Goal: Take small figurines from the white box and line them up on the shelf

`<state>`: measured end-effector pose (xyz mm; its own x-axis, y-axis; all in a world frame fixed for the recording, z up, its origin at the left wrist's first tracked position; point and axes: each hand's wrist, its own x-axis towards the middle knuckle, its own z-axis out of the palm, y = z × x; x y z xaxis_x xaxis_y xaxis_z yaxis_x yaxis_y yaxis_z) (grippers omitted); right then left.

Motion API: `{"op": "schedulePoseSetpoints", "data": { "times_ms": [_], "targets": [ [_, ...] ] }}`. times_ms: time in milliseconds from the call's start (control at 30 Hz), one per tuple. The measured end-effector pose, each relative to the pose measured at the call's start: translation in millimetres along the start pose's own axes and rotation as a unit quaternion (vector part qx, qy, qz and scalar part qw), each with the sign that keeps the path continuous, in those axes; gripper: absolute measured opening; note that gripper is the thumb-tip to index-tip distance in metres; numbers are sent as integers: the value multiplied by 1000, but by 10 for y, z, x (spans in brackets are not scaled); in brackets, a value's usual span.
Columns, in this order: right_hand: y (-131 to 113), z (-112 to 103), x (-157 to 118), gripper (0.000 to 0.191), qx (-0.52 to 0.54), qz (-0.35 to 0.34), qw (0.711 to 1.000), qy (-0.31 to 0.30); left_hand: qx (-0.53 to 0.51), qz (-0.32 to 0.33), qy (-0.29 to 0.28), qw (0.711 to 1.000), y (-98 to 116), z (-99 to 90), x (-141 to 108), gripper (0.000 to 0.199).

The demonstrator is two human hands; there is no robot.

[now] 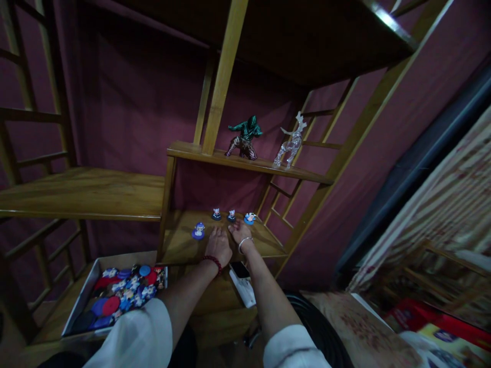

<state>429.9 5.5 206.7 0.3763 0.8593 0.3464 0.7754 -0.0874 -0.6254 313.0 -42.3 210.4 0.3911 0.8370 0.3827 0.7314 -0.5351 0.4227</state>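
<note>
My left hand (219, 245), wearing a dark red bead bracelet, lies low over the small wooden shelf (178, 250), fingers stretched forward. Close on its left stands a small figurine on a purple base (198, 231). Beside it my right hand (240, 232), with a silver bracelet, reaches in with fingers and thumb apart. Its fingertips are right at a small white figurine on a dark base (231, 215); whether they touch it I cannot tell. A similar figurine (216, 213) stands left of that one, and a figurine on a blue base (249, 218) to the right.
An open box (76, 301) at lower left holds many small figurines and round bases. A phone (240, 270) and a white object (244, 290) lie below my hands. On the upper ledge stand a green-and-bronze figure (245, 137) and a clear deer (290, 143).
</note>
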Motion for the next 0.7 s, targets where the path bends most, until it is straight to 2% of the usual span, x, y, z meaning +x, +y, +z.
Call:
{"op": "schedulePoseSetpoints", "data": {
  "times_ms": [100,367,500,700],
  "targets": [
    [-44,-37,-145,33,26,24,999,-25,5,38,4,999,16,-46,-129,48],
    [-240,-151,-622,25,-7,-18,1000,-5,-1,75,34,997,29,-169,-545,42],
    [-296,-142,-892,25,-21,-37,999,33,-7,93,39,995,-71,-161,-772,47],
    [-371,-60,-1219,28,45,-101,988,105,-23,146,53,988,-249,-130,-1044,59]
  ]
}}
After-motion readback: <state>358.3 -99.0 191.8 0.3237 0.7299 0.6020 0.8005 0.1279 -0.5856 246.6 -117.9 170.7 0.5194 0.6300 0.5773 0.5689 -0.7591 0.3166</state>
